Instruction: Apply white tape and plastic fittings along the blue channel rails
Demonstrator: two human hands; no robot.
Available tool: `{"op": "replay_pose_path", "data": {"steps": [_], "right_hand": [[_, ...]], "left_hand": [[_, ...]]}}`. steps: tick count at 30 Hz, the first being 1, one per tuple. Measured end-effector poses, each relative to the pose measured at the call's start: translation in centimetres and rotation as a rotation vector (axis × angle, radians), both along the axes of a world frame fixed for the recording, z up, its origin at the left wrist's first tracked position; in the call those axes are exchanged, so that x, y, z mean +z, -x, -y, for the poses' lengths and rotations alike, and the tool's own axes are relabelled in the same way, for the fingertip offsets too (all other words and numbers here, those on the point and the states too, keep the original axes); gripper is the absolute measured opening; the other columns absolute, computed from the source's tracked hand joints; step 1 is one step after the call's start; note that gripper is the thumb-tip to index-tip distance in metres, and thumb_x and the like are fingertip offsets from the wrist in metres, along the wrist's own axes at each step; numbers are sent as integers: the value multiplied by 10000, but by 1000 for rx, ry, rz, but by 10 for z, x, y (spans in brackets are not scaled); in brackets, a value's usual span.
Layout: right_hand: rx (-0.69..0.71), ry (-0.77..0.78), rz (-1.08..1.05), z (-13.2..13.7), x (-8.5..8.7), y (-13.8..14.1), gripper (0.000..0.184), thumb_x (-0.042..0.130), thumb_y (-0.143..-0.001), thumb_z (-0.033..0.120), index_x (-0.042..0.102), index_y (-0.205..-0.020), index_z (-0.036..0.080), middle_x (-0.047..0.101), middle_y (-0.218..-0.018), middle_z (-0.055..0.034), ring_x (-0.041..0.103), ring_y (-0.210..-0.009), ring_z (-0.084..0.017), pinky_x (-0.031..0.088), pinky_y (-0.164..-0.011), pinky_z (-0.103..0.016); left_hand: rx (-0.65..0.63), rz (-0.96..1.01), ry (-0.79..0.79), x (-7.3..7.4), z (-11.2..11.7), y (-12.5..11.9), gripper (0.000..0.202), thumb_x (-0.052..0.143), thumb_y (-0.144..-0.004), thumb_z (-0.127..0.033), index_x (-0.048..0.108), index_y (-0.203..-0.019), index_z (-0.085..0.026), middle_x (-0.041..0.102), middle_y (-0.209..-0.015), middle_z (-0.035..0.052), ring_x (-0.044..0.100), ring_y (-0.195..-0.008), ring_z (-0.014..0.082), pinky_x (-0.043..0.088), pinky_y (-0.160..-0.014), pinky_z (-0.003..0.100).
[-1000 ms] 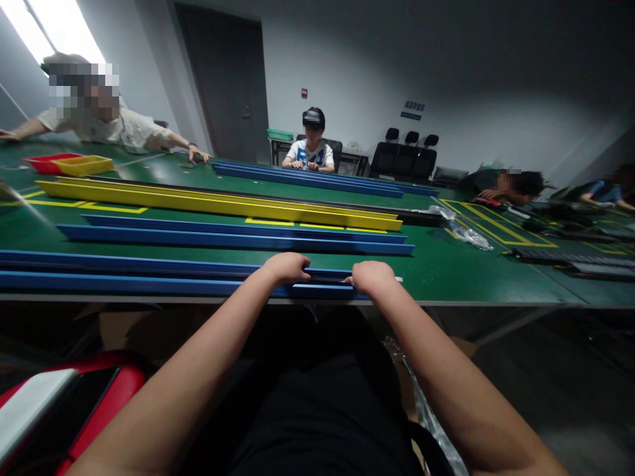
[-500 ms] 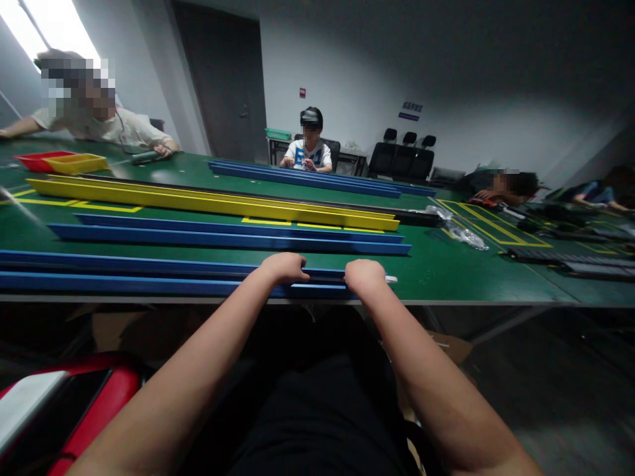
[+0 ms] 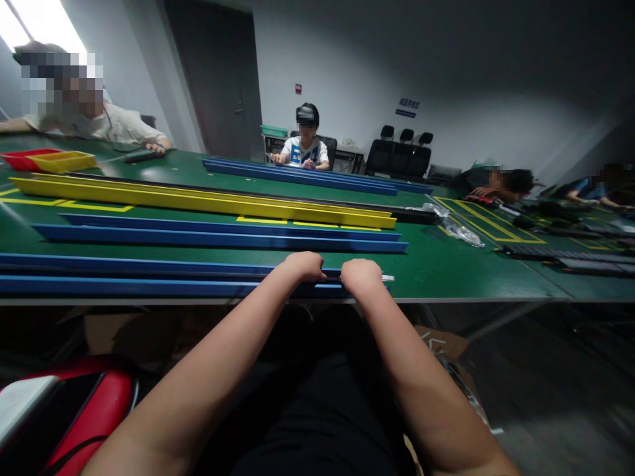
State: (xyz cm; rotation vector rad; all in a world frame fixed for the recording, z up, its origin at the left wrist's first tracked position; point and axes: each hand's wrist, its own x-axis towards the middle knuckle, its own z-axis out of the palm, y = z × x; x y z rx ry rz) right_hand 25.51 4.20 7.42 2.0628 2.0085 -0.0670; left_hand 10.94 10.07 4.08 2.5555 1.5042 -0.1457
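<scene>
A long blue channel-shaped strip [image 3: 149, 284] lies along the front edge of the table, and both my hands are at its right end. My left hand [image 3: 305, 266] is curled with the fingers down into the channel; what they pinch is hidden. Close to its right, my right hand [image 3: 361, 275] is closed in a fist over the strip. A thin dark line shows in the channel between the hands. Just past my right hand a small white piece [image 3: 388, 278] sticks out; its kind is not clear.
Another blue strip [image 3: 223, 239] and a yellow strip [image 3: 208, 201] lie farther back on the green table [image 3: 461, 277]. Clear plastic wrapping [image 3: 464, 233] is at the right. Red [image 3: 20, 159] and yellow trays [image 3: 62, 160] stand at the left. Several people sit around the table.
My left hand has slid right along the blue strip, closer to my right hand. My right hand stays near the strip's right end. The view has shifted slightly.
</scene>
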Motion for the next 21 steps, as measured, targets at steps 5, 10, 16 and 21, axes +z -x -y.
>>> {"op": "replay_pose_path", "data": {"steps": [5,10,16,21], "right_hand": [[9,-23,-5,-2,-3,-2,344,539,-885,332,751,-1084,149,703,-1148,-196,670,-1053,-297,521,-868,-403],[12,-24,3,-2,-4,-3,342,545,-882,350,749,-1079,158,711,-1128,-189,675,-1034,-304,523,-852,-412],[11,-31,7,-1,-5,-3,368,557,-881,375,742,-1087,134,709,-1114,-216,682,-1018,-314,515,-859,-418],[-4,-13,15,-1,-3,-2,377,544,-888,393,740,-1096,146,702,-1135,-217,684,-1017,-315,513,-861,-424]], "left_hand": [[7,33,-22,-1,4,-5,401,586,-768,-558,728,-948,-229,744,-1015,116,685,-924,267,512,-744,318],[22,82,-62,-3,11,3,336,596,-772,-522,720,-937,-257,745,-997,84,680,-906,250,498,-717,307],[34,141,-109,-6,14,10,370,619,-763,-574,701,-982,-287,741,-1006,51,666,-940,242,478,-712,295],[26,188,-109,-4,18,24,395,562,-809,-602,698,-987,-276,744,-981,54,668,-914,236,464,-700,289]]}}
